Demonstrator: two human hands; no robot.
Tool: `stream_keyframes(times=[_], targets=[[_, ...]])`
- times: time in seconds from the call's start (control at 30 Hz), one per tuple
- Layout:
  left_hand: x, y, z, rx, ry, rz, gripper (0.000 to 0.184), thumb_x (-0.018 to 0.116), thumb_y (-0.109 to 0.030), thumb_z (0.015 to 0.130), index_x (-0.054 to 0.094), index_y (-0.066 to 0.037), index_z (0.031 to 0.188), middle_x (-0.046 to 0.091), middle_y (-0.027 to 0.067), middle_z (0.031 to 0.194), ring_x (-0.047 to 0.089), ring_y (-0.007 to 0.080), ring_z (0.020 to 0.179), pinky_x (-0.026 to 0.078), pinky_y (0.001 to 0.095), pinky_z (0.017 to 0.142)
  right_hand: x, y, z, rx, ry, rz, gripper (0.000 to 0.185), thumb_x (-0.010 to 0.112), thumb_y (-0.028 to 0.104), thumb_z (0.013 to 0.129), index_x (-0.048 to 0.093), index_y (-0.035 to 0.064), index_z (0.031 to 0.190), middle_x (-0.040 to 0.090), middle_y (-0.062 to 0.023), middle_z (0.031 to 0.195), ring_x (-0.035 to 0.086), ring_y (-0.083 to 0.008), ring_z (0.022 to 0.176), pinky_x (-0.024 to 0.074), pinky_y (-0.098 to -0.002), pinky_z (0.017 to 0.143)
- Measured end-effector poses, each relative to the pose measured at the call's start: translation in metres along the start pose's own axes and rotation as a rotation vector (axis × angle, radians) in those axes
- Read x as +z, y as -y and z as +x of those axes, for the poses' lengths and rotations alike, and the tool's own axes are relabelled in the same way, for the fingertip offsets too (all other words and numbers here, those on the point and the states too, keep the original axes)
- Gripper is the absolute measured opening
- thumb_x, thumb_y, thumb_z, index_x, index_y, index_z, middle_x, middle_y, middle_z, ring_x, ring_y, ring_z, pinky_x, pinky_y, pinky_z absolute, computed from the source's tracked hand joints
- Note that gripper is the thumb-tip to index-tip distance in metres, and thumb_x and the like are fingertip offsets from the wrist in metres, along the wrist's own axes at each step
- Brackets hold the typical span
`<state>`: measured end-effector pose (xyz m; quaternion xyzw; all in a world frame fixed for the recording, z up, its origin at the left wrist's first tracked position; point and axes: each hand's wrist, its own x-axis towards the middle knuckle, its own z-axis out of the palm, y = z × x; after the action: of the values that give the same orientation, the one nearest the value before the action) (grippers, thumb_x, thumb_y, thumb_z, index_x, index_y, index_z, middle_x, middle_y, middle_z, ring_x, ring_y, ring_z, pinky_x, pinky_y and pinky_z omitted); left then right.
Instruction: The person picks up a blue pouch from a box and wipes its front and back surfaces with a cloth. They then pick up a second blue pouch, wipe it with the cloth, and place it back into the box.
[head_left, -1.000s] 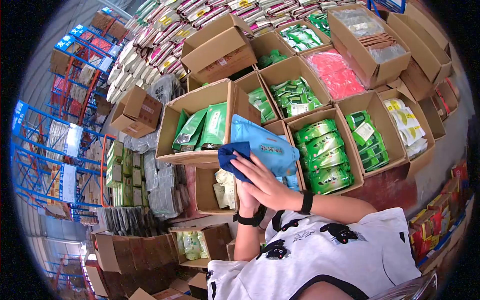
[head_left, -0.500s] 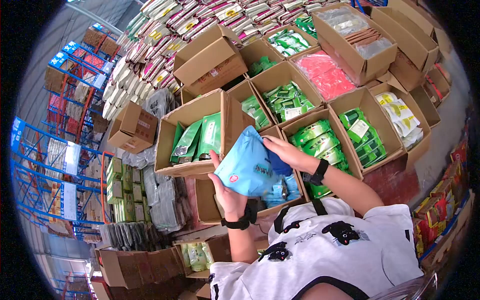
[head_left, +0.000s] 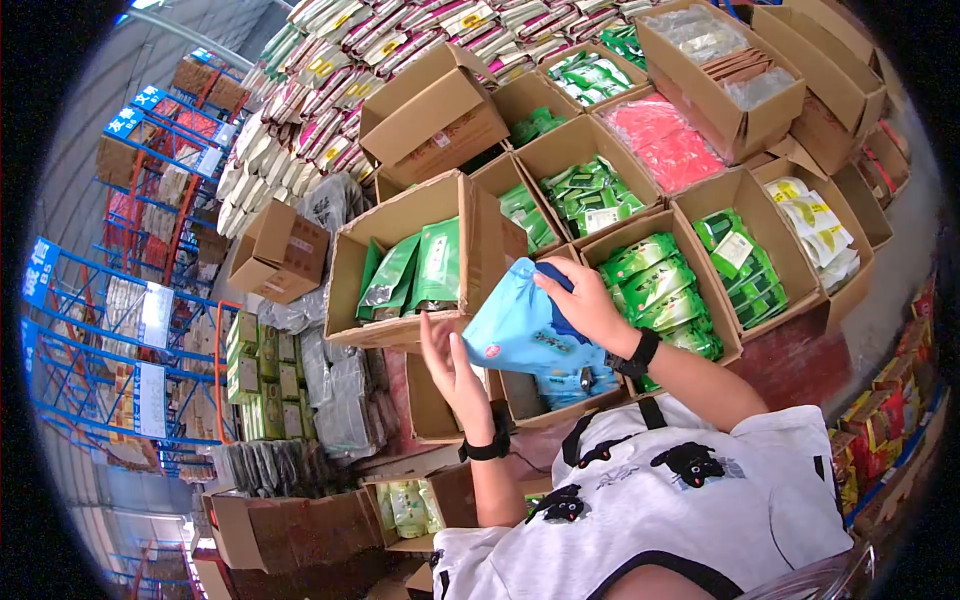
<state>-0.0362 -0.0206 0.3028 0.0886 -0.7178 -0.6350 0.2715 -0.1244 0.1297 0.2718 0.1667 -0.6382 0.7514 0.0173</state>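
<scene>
A light blue pouch point(head_left: 515, 325) with dark printing and a small red round mark hangs tilted over a carton of blue packets point(head_left: 580, 383). My right hand point(head_left: 592, 308) grips its upper right part, thumb on the near face. To the pouch's lower left, my left hand point(head_left: 460, 385) is upright with fingers stretched and apart, its thumb close to the pouch edge; whether they touch I cannot tell. Just beyond the left fingertips stands a raised carton point(head_left: 345, 335) holding green pouches point(head_left: 437, 265).
Cartons of green packets point(head_left: 655, 290), pink packets point(head_left: 665, 140) and white-yellow packets point(head_left: 810, 220) stand beyond and to the right. Stacked bags point(head_left: 400, 50) rise at the back. Blue racks point(head_left: 95, 350) and a pile of grey plastic bundles point(head_left: 340, 390) are on the left.
My left hand has come off the pouch's left side, its fingers straightening. The pouch has moved slightly right and lower in my right hand, which now grips it nearer the top.
</scene>
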Motion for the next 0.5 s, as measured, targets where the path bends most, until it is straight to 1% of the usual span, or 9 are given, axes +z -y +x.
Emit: stream_keyframes(times=[0.07, 0.13, 0.2, 0.23, 0.33, 0.4, 0.43, 0.47, 0.5], targets=[[-0.005, 0.002, 0.002, 0.319, -0.116, 0.445, 0.045, 0.055, -0.017, 0.086, 0.041, -0.001, 0.126, 0.050, 0.0168, 0.114, 0.046, 0.0265, 0.108, 0.032, 0.0374, 0.095, 0.002, -0.011, -0.006, -0.120, -0.016, -0.178, 0.022, 0.059, 0.016, 0.083, 0.059, -0.0029, 0.094, 0.062, -0.0150, 0.086, 0.059, -0.0271, 0.081, 0.0452, -0.0335, 0.072], [0.005, -0.019, 0.000, 0.530, 0.071, 0.881, 0.032, 0.060, -0.011, 0.081, 0.053, 0.000, 0.110, 0.053, 0.0153, 0.109, 0.050, 0.0276, 0.102, 0.038, 0.0345, 0.089, 0.004, -0.004, -0.016, -0.092, 0.073, -0.256, 0.021, 0.060, 0.014, 0.080, 0.060, -0.0025, 0.094, 0.062, -0.0149, 0.089, 0.057, -0.0306, 0.085, 0.0444, -0.0355, 0.075], [0.013, -0.008, 0.000, 0.417, 0.190, 0.766, 0.024, 0.061, -0.011, 0.080, 0.055, 0.000, 0.101, 0.058, 0.0150, 0.096, 0.055, 0.0277, 0.090, 0.041, 0.0339, 0.082, 0.009, -0.008, -0.021, -0.145, 0.118, -0.221, 0.020, 0.060, 0.013, 0.081, 0.060, -0.0030, 0.092, 0.062, -0.0149, 0.088, 0.056, -0.0301, 0.087, 0.0438, -0.0350, 0.077], [0.019, -0.007, -0.003, 0.267, 0.133, 0.677, 0.016, 0.063, -0.011, 0.080, 0.057, 0.001, 0.089, 0.059, 0.0138, 0.082, 0.058, 0.0265, 0.078, 0.044, 0.0336, 0.074, 0.008, -0.008, -0.023, -0.140, 0.120, -0.225, 0.020, 0.060, 0.013, 0.081, 0.060, -0.0030, 0.092, 0.062, -0.0149, 0.088, 0.056, -0.0301, 0.087, 0.0438, -0.0350, 0.077], [0.021, 0.003, -0.001, 0.278, 0.122, 0.640, 0.013, 0.063, -0.009, 0.079, 0.057, 0.001, 0.083, 0.059, 0.0128, 0.077, 0.057, 0.0270, 0.071, 0.044, 0.0336, 0.069, 0.006, -0.005, -0.025, -0.001, 0.168, -0.179, 0.025, 0.057, 0.013, 0.083, 0.058, -0.0020, 0.102, 0.061, -0.0145, 0.100, 0.056, -0.0256, 0.095, 0.0423, -0.0324, 0.083], [0.020, 0.004, 0.000, 0.338, 0.094, 0.694, 0.012, 0.063, -0.009, 0.078, 0.057, 0.000, 0.082, 0.059, 0.0121, 0.077, 0.057, 0.0266, 0.073, 0.043, 0.0331, 0.070, 0.002, -0.002, -0.024, 0.097, 0.234, 0.143, 0.037, 0.054, 0.011, 0.085, 0.049, 0.0008, 0.120, 0.053, -0.0128, 0.119, 0.049, -0.0194, 0.109, 0.0367, -0.0289, 0.093], [0.019, 0.004, 0.000, 0.401, 0.064, 0.752, 0.010, 0.063, -0.008, 0.077, 0.058, 0.000, 0.081, 0.059, 0.0114, 0.078, 0.057, 0.0262, 0.074, 0.042, 0.0326, 0.071, -0.006, -0.001, -0.021, 0.304, 0.322, 0.371, 0.050, 0.050, 0.007, 0.085, 0.036, 0.0039, 0.133, 0.042, -0.0103, 0.132, 0.039, -0.0161, 0.120, 0.0291, -0.0275, 0.100], [0.017, 0.003, 0.001, 0.396, 0.066, 0.752, 0.010, 0.063, -0.008, 0.077, 0.058, 0.000, 0.081, 0.059, 0.0114, 0.078, 0.057, 0.0262, 0.074, 0.042, 0.0326, 0.071, -0.008, 0.004, -0.022, 0.406, 0.265, 0.645, 0.054, 0.048, 0.002, 0.083, 0.031, 0.0037, 0.135, 0.039, -0.0096, 0.134, 0.033, -0.0180, 0.125, 0.0257, -0.0285, 0.102], [0.014, 0.003, 0.002, 0.436, 0.051, 0.808, 0.009, 0.063, -0.008, 0.077, 0.058, -0.001, 0.081, 0.059, 0.0104, 0.079, 0.056, 0.0253, 0.077, 0.040, 0.0323, 0.074, -0.010, 0.009, -0.022, 0.390, 0.318, 0.634, 0.057, 0.048, 0.001, 0.082, 0.031, 0.0046, 0.135, 0.039, -0.0111, 0.134, 0.032, -0.0204, 0.127, 0.0260, -0.0293, 0.103]])
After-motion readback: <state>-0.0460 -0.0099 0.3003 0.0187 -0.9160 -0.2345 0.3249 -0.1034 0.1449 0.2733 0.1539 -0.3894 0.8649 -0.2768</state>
